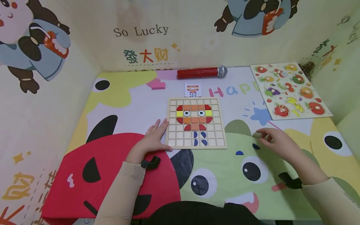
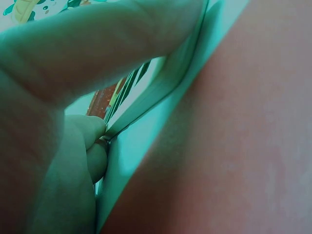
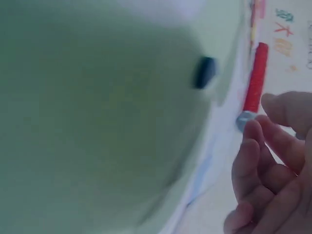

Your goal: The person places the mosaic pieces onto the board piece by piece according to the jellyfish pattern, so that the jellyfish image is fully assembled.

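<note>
A square wooden grid board (image 1: 196,144) lies in the middle of the table, with red, orange, yellow, white-eyed and blue pieces forming a figure. My left hand (image 1: 152,137) rests along the board's left edge, fingers extended and thumb at the near left corner. In the left wrist view the thumb (image 2: 112,41) lies across the board's side. My right hand (image 1: 277,142) hovers over the right part of the table, fingers loosely bent and holding nothing. Below its fingertips is a blue half-round piece (image 1: 256,146); a second blue piece (image 1: 239,152) lies to its left.
Just behind the board lies a small pattern card (image 1: 192,90). A red microphone (image 1: 198,73) lies at the back edge, and a pink block (image 1: 158,86) sits left of it. A fruit puzzle board (image 1: 292,90) occupies the back right. Printed walls enclose the table's back and sides.
</note>
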{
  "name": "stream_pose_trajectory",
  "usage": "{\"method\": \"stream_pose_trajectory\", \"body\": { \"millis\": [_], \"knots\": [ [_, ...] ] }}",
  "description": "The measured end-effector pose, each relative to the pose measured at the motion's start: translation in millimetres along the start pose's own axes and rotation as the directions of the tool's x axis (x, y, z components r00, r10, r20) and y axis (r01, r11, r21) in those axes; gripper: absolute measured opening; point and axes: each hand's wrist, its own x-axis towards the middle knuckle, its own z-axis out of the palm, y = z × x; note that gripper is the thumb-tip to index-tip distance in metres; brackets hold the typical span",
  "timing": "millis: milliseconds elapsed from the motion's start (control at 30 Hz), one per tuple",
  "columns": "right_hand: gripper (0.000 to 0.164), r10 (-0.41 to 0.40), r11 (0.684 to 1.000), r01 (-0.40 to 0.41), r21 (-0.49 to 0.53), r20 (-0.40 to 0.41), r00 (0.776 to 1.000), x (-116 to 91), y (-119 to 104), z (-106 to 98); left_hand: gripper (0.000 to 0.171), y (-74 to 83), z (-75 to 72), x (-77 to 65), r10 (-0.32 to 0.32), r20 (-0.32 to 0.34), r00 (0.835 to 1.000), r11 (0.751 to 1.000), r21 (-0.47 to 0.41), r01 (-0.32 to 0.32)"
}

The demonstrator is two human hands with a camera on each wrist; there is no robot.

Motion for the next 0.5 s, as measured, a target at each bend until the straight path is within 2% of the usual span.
{"method": "stream_pose_trajectory", "body": {
  "millis": [200,500],
  "knots": [
    [0.032,-0.037,0.999,0.039,-0.025,0.054,0.998,-5.0,11.5,17.5,0.115,-1.8,-0.9,-1.8,-0.012,-0.012,1.0,1.0,-0.001,0.012],
    [0.021,-0.086,0.992,0.086,-0.092,0.004,0.996,-0.3,5.4,26.0,0.115,-1.7,0.4,-2.6,-0.006,-0.005,1.0,1.0,0.004,0.006]
  ]
}}
